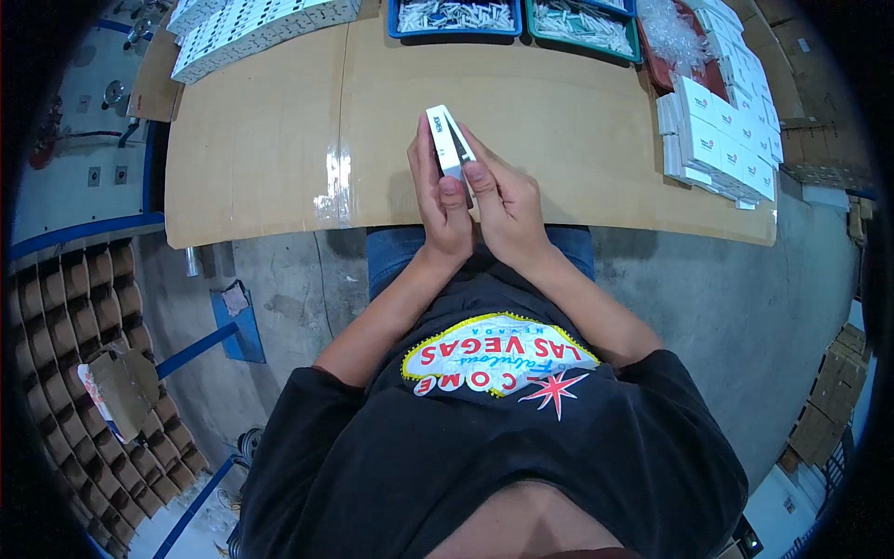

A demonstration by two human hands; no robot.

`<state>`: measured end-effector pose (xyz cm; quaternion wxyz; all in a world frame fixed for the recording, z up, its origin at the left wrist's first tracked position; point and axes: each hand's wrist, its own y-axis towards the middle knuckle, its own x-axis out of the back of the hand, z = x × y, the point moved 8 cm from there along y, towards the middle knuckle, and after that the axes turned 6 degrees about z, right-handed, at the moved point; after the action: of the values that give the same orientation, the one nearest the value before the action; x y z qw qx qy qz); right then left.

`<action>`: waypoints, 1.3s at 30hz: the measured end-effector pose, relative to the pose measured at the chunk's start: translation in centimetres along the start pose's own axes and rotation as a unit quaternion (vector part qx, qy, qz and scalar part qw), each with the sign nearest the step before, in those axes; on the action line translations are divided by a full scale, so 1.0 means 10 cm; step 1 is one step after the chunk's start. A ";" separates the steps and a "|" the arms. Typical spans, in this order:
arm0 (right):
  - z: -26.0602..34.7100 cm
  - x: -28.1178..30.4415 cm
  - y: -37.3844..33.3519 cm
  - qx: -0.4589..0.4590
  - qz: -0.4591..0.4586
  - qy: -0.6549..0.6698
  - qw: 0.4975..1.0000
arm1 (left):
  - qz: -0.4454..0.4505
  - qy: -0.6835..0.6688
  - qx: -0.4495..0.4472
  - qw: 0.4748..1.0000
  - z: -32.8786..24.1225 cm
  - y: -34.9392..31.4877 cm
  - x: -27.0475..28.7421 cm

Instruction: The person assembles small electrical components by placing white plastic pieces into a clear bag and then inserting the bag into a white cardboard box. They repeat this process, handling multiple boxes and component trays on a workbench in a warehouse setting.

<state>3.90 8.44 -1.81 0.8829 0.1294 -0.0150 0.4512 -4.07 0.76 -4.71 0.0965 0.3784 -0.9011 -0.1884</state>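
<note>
A small white carton point(443, 144) is held upright between my two hands, just above the near edge of the cardboard-covered table. Its side shows a dark, narrow gap between two white panels. My left hand point(440, 203) wraps the carton's left side, thumb along its near face. From the right, my right hand point(508, 203) closes round it, with the thumb pressed on the near side by the gap. Most of the fingers are hidden behind the carton, and what lies inside it cannot be made out.
Cardboard point(261, 158) covers the table. Stacked white cartons stand at the far left point(265, 37) and right point(722, 140). A blue tray point(456, 38) and a green tray point(587, 51) hold many small white pieces. Clear plastic bags point(672, 37) lie in a red tray point(659, 73).
</note>
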 end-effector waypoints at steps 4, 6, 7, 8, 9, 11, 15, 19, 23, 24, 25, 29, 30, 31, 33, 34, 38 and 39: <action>-0.05 0.07 0.06 -0.028 -0.010 0.026 0.999 | 0.029 -0.029 0.051 0.998 0.05 0.03 -0.05; -0.24 0.15 0.10 -0.074 0.016 0.024 0.997 | 0.017 -0.059 0.122 0.991 0.21 0.05 -0.03; -0.34 0.20 0.11 -0.097 0.029 0.023 0.995 | 0.011 -0.074 0.157 0.985 0.28 0.04 -0.02; -0.35 0.24 0.10 -0.083 0.043 -0.009 0.996 | 0.001 -0.145 0.232 0.962 0.35 0.01 -0.02; -0.35 0.28 0.09 -0.068 0.056 -0.041 0.995 | -0.008 -0.214 0.304 0.928 0.37 -0.01 -0.03; -0.22 0.32 0.05 -0.005 0.106 -0.111 0.988 | -0.018 -0.278 0.387 0.879 0.46 -0.09 -0.05; -0.14 0.19 -0.03 0.020 0.182 -0.056 0.981 | 0.045 -0.292 0.468 0.833 0.45 -0.21 -0.12; -0.32 0.19 -0.02 -0.023 0.167 -0.047 0.985 | 0.026 -0.315 0.427 0.847 0.40 -0.19 -0.14; -0.27 0.24 0.05 -0.008 0.129 -0.073 0.989 | 0.036 -0.218 0.373 0.901 0.48 -0.16 -0.12; -0.23 0.24 0.05 0.010 0.139 -0.086 0.986 | 0.060 -0.222 0.378 0.897 0.49 -0.15 -0.12; -0.20 0.24 0.05 0.022 0.142 -0.110 0.984 | 0.038 -0.233 0.392 0.889 0.56 -0.17 -0.09; -0.20 0.21 0.00 0.052 0.142 -0.180 0.972 | 0.039 -0.289 0.456 0.841 0.49 -0.23 -0.12; -0.22 0.20 -0.02 0.056 0.140 -0.190 0.970 | 0.038 -0.298 0.459 0.836 0.49 -0.24 -0.14; -0.23 0.19 -0.03 0.051 0.129 -0.187 0.973 | 0.037 -0.306 0.462 0.832 0.49 -0.26 -0.16; -0.23 0.18 -0.03 0.042 0.108 -0.180 0.977 | 0.032 -0.311 0.464 0.828 0.49 -0.26 -0.17; -0.23 0.18 -0.03 0.036 0.099 -0.179 0.978 | 0.030 -0.308 0.465 0.830 0.51 -0.27 -0.18; -0.19 0.18 0.00 0.079 0.068 -0.202 0.974 | 0.025 -0.319 0.452 0.833 0.54 -0.29 -0.23; -0.17 0.17 0.00 0.105 0.061 -0.214 0.969 | 0.018 -0.317 0.447 0.836 0.55 -0.29 -0.22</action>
<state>4.79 10.20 -3.17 0.8113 0.3135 -0.1642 0.4652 -2.43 1.94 -10.99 -0.3703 0.2834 -0.8754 0.1275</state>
